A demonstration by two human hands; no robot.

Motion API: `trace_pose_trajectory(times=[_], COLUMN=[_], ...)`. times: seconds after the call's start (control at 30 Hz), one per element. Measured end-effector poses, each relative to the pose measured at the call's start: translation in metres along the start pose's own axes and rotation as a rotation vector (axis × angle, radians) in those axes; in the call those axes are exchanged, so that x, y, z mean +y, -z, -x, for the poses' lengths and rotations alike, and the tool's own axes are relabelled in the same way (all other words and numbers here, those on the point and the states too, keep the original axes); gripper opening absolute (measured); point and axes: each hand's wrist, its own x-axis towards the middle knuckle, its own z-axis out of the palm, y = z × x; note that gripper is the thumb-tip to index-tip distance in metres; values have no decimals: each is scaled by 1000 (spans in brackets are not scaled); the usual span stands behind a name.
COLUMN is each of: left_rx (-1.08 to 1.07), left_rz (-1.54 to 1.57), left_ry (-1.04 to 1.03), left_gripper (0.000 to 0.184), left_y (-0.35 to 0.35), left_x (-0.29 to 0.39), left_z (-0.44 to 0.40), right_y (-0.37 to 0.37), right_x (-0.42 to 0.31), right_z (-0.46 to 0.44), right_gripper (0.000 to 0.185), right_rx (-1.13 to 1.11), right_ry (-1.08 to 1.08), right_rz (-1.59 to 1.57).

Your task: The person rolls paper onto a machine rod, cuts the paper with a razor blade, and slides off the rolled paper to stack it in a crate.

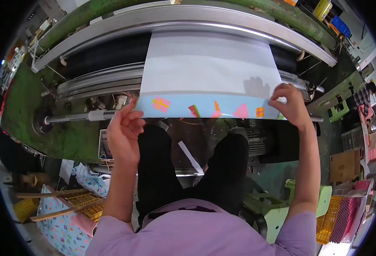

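A white sheet of wrapping paper [209, 64] comes down from the machine's rollers. Its lower edge is folded over, showing a light blue printed side with gifts and pink shapes. At the left end of this blue strip is my left hand [126, 134], index finger at the paper's edge and the other fingers curled. My right hand [291, 106] pinches the right end of the strip between thumb and fingers. Behind the strip runs a metal shaft [74, 117], partly hidden by the paper.
A long metal bar [188, 19] and green rollers span the machine above the sheet. Blue printed paper [59, 224] and a yellow crate [85, 202] lie at the lower left. A light green stool [267, 209] stands by my right side, with a cardboard box [343, 165] further right.
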Motion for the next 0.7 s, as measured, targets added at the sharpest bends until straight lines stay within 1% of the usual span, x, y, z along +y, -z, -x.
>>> trace_pose_trajectory(times=[0.03,0.07,0.13,0.17,0.2,0.23,0.27,0.3,0.33,0.4,0.47,0.5,0.57,0.63,0.7], left_rx=[-69,-134,-442,-462,-485,-484,-489,-493,-495,-497,-477,-473,-449,-420,-316], left_rz=[-300,-599,-1565,-1616,-1667,-1671,-1737,-1800,-1861,-1901,-1978,-1985,-1954,-1951,-1891], left_ry=[-276,-553,-1113,-1143,-1176,-1171,-1217,-1268,-1325,-1323,-1335,-1324,-1325,-1315,-1369], left_gripper=[20,23,35,39,43,43,43,43,44,44,44,44,44,44,42], left_y=[2,-2,-34,-45,-52,-53,-52,-51,-53,-57,-60,-61,-66,-64,-66], left_x=[-20,-36,-48,-61,-71,-77,-84,-89,-91,-93,-92,-92,-91,-93,-98], left_z=[6,10,16,12,4,-6,-16,-26,-32,-34,-38,-37,-40,-40,-43], right_y=[-1,-5,-11,-13,-12,-12,-14,-16,-19,-28,-59,-75,-99,-107,-109], right_x=[4,8,13,13,14,14,15,14,10,-6,-27,-42,-66,-62,-56], right_z=[-6,-12,-21,-26,-30,-32,-32,-29,-24,-9,9,13,16,14,8], right_gripper=[10,9,9,9,10,12,14,14,15,19,18,18,17,17,20], right_rx=[4,-66,-213,-220,-297,-375,-456,-459,-331,-84,333,325,439,420,401], right_ry=[-5,-43,-112,-108,-158,-210,-265,-267,-248,-208,82,85,144,159,163], right_rz=[2,-20,-68,-71,-80,-89,-99,-101,-18,142,96,90,29,55,139])
